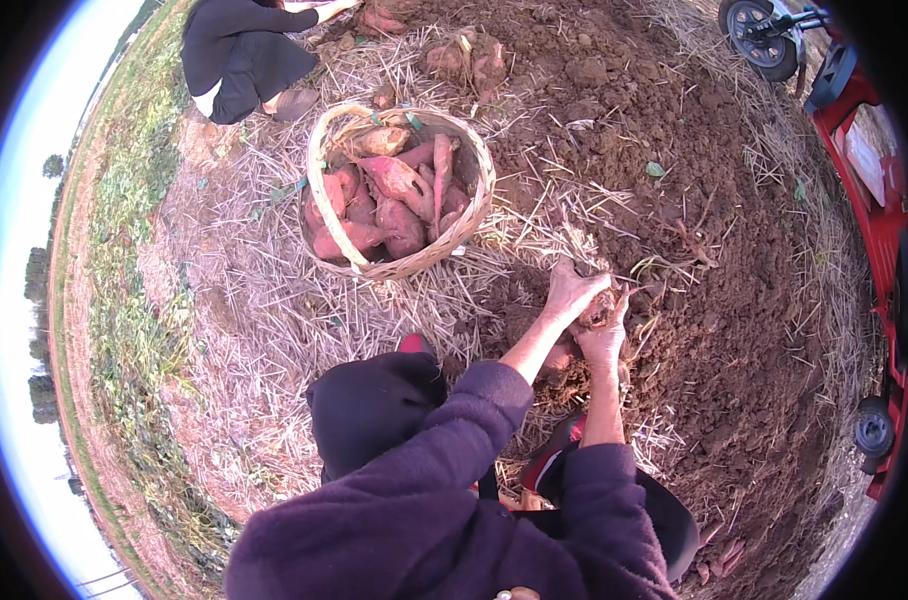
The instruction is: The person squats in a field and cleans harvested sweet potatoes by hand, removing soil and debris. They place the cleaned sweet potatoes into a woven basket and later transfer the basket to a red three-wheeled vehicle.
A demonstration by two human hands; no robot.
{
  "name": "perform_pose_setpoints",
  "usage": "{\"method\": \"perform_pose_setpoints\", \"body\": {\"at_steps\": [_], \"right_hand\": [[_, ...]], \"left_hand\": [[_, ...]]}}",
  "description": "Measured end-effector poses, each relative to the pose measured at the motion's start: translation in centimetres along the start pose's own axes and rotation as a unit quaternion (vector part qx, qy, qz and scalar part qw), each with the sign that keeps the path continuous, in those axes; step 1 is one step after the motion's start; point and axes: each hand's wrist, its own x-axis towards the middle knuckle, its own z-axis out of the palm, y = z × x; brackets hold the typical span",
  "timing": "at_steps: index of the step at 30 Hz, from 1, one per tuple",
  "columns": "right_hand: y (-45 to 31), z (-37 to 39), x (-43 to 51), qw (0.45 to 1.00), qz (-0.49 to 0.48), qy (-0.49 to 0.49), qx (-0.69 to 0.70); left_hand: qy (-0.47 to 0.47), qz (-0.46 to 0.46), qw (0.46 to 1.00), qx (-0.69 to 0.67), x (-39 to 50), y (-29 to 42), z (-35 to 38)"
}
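My left hand point(572, 291) and my right hand point(604, 339) close around a soil-caked clump point(598, 309), which looks like sweet potato with dirt on it. The fingers hide much of it. Just below, a reddish sweet potato point(559, 357) shows in the loose soil beside my wrists. Dry stems and roots point(660, 271) lie to the right of the hands. Up and to the left stands a woven basket point(485, 187) with an arched handle. Inside are several red-skinned sweet potatoes point(398, 184), some broken or showing pale flesh.
Another person point(248, 56) crouches at the top left, reaching toward sweet potatoes point(383, 19). More dug clumps point(469, 64) lie beyond the basket. A red wheeled vehicle point(866, 217) stands along the right edge. Straw point(266, 300) covers the left ground; small sweet potatoes point(726, 557) lie at lower right.
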Motion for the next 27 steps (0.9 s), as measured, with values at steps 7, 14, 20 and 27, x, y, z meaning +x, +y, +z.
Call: {"method": "perform_pose_setpoints", "body": {"at_steps": [7,14,20,27], "right_hand": [[10.2,-3.9,1.9,0.935,-0.065,-0.055,-0.346],[-13.4,-2.0,-1.3,0.992,0.063,0.078,0.079],[-22.7,1.2,-6.9,0.993,-0.007,-0.099,-0.062],[-24.9,2.5,-13.8,0.996,-0.076,0.023,-0.032]], "left_hand": [[0.003,0.104,0.993,0.052,-2.9,5.3,3.6],[-0.002,-0.098,0.940,-0.326,-0.2,5.9,-5.9],[-0.062,-0.058,0.959,-0.269,-7.4,13.6,-7.4],[-0.215,0.039,0.944,-0.247,-13.8,13.6,-9.7]]}}
